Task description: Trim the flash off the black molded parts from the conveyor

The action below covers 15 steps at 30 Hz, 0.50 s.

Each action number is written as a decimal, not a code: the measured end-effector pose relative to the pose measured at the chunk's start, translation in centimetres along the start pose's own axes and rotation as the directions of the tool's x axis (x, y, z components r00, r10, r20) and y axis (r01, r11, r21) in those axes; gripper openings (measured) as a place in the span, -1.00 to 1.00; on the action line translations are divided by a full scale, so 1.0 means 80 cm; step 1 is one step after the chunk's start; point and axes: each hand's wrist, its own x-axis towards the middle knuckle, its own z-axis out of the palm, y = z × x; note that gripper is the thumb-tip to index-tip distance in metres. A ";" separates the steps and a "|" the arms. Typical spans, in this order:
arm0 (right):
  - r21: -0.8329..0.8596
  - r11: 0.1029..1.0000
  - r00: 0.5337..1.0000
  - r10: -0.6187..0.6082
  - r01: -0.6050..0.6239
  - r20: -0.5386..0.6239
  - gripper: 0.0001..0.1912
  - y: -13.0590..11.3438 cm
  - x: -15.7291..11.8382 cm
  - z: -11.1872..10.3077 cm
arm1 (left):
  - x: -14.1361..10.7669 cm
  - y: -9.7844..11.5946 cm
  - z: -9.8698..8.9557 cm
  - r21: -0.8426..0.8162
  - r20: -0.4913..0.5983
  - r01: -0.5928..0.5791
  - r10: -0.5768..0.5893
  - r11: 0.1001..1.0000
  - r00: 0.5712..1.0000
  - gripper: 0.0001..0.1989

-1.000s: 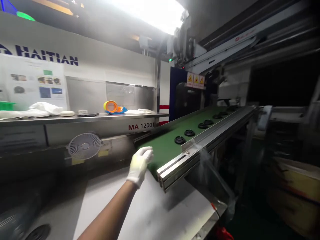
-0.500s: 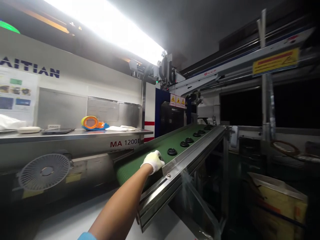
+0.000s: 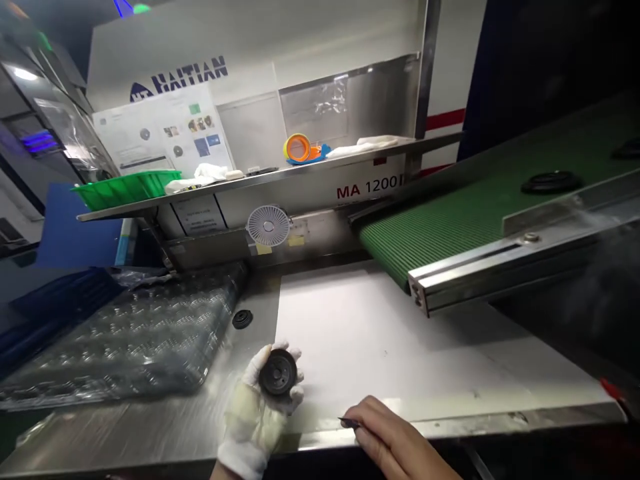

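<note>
A black round part (image 3: 278, 372) lies in my left hand (image 3: 255, 413), which wears a white glove; its fingers curl round the part's edge. To the right, above the bench's front edge, my bare right hand (image 3: 387, 433) pinches a small dark pointed tool (image 3: 349, 423), mostly hidden by the fingers. Another black round part (image 3: 243, 319) rests on the metal bench (image 3: 150, 427), beside a clear plastic tray (image 3: 145, 340). On the green conveyor belt (image 3: 430, 230) at the right sits one more black part (image 3: 551, 181).
A white sheet (image 3: 380, 333) covers much of the bench. The conveyor's metal frame (image 3: 450, 283) juts over its right side. Behind stand a small fan (image 3: 269, 225) and a shelf (image 3: 345, 160) bearing a tape dispenser (image 3: 300, 149), cloths and a green basket (image 3: 130, 190).
The view has swung left and down to the bench. My gloved left hand has come back from the belt with a black part. My right hand has come into view with the tool.
</note>
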 end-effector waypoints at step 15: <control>-0.474 0.877 0.995 0.037 -0.079 -0.096 -0.66 -0.016 0.030 0.097 | 0.003 -0.026 -0.034 -0.230 -0.209 -0.072 0.022 0.970 0.978 -0.78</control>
